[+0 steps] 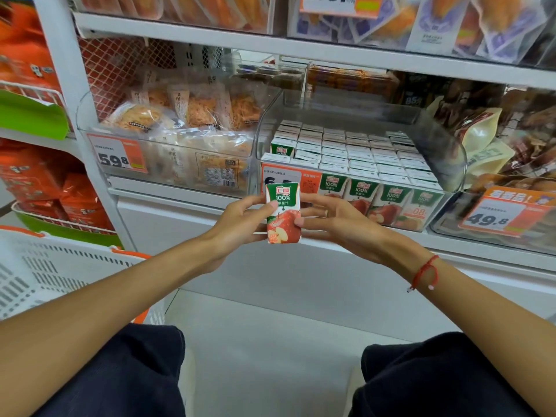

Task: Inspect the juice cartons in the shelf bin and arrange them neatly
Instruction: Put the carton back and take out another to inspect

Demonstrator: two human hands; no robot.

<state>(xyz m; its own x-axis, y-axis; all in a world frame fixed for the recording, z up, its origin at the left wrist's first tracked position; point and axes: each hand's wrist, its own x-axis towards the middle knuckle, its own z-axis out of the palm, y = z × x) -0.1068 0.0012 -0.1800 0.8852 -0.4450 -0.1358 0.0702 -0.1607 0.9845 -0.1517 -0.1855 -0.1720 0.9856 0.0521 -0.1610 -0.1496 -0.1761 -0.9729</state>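
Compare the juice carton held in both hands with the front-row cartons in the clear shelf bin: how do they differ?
The held carton is outside the bin, gripped between the left hand and right hand; the front-row cartons stand packed side by side inside the clear bin. The held carton shows its whole front face unobstructed; the front-row cartons are seen through the bin wall, the leftmost partly hidden by a price label. Both stand upright and share the same green-and-white apple design.

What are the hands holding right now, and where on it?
One juice carton, upright, in front of the bin. The left hand grips its left edge, thumb on the front; the right hand grips its right edge.
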